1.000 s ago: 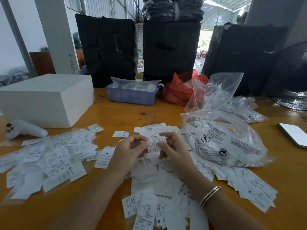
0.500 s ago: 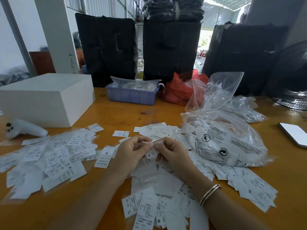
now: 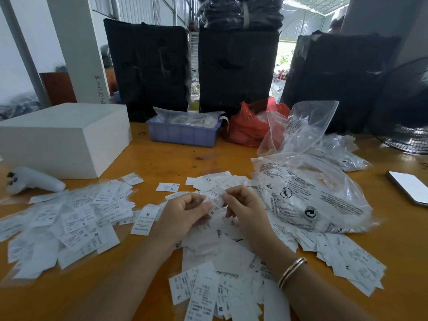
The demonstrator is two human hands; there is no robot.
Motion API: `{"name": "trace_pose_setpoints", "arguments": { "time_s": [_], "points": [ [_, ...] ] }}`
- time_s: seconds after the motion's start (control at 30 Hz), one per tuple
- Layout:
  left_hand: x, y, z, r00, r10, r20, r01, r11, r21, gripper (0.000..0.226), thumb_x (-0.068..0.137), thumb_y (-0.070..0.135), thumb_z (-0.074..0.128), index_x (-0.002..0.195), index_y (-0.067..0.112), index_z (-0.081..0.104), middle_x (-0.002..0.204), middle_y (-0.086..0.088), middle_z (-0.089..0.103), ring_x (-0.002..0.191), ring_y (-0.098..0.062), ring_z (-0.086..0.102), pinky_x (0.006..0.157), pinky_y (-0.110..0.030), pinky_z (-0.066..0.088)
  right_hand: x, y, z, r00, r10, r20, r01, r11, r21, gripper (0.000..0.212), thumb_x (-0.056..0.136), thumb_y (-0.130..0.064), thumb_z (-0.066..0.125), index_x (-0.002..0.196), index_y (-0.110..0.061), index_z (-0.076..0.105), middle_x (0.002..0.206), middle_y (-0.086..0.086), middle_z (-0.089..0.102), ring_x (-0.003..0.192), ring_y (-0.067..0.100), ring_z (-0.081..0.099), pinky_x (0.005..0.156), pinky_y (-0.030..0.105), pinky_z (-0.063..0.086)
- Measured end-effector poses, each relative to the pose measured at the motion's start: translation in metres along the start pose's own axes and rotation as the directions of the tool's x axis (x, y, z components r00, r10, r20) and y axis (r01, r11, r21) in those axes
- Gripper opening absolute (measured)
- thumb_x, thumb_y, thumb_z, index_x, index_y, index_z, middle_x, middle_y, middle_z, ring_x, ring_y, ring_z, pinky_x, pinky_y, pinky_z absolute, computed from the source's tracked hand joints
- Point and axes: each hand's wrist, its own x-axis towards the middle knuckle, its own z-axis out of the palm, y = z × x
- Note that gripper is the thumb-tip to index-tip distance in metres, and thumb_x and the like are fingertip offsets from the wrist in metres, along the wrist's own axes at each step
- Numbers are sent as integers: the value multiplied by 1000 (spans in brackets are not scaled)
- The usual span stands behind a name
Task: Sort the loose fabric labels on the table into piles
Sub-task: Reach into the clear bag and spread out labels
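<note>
Both my grips are closed on one small white printed fabric label (image 3: 216, 197), pinched at its left end between the thumb and curled fingers of my left hand (image 3: 185, 213) and at its right end by the fingertips of my right hand (image 3: 245, 208). The label hangs between the two hands, raised just above the loose heap of white fabric labels (image 3: 222, 262) that spreads under my wrists across the orange wooden worktop (image 3: 162, 161). My knuckles face up and both forearms reach in from the near edge, the right wrist wearing a thin gold bangle (image 3: 292, 271). To my left a second spread of white labels (image 3: 67, 218) lies flat, with a single label marked M (image 3: 145, 219) just beside my left hand. To my right a clear printed plastic bag (image 3: 310, 195) rests against the heap. Farther back stand a white rectangular box (image 3: 62, 140) and a lilac plastic tray (image 3: 183, 133).
</note>
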Motion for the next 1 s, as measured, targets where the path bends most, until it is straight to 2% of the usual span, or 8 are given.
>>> {"name": "trace_pose_setpoints", "arguments": {
  "time_s": [0.13,0.3,0.4,0.5,0.6,0.77,0.87,1.0],
  "points": [
    [-1,2,0,998,-27,56,23,997,74,20,78,26,75,95,22,68,77,6,75,71,-10,71,62,-20,54,0,-1,1,1000,6,16,-6,1000,5,13,88,-12,64,77,-18,63,57,-10,61,51,4,52,50,16,40],
    [-3,0,-3,1000,9,22,-12,991,130,21,74,38,73,87,21,70,77,6,74,74,-12,71,73,-30,58,-5,-2,9,986,-137,98,159,950,-270,26,88,-12,64,81,-38,64,65,-21,65,56,-1,52,54,14,42],
    [-3,0,-3,1000,-7,-2,8,995,101,19,75,33,75,89,23,69,78,6,75,75,-13,71,74,-34,58,-4,-1,6,980,-192,44,197,935,-296,31,88,-12,63,89,-42,59,70,-19,63,59,1,53,56,12,41],
    [-3,0,-3,1000,-4,8,3,992,128,21,74,37,75,89,24,68,77,8,74,72,-9,71,70,-31,56,-4,1,5,966,-245,79,257,901,-350,25,87,-12,64,83,-36,63,74,-24,64,62,-1,55,56,10,40],
    [-4,1,-4,1000,6,3,-7,987,158,23,74,43,73,86,24,67,76,9,74,71,-9,70,67,-30,57,-4,3,8,932,-319,170,361,824,-436,10,88,-21,60,88,-23,70,76,-17,67,66,0,56,58,9,39],
    [-2,2,-10,995,63,-80,-44,974,221,18,84,43,63,82,26,66,74,16,71,69,1,66,49,-10,46,-7,-2,6,908,-329,261,420,735,-532,25,91,-39,49,109,-30,66,95,-15,64,76,0,56,66,13,44],
    [-1,5,-20,983,45,-178,-18,989,150,24,84,45,63,83,21,66,76,3,70,64,-6,67,45,-16,48,1,-17,-9,928,-371,13,325,795,-511,24,89,-37,44,109,-33,58,90,-19,58,75,-3,54,65,13,46],
    [10,1,-45,914,2,-406,90,974,207,16,86,38,64,94,26,57,84,15,58,75,-8,57,52,-23,42,34,-33,-59,853,-368,-370,145,848,-509,18,93,-11,52,105,-17,64,96,-5,64,71,-1,53,62,8,43]
  ]
}}
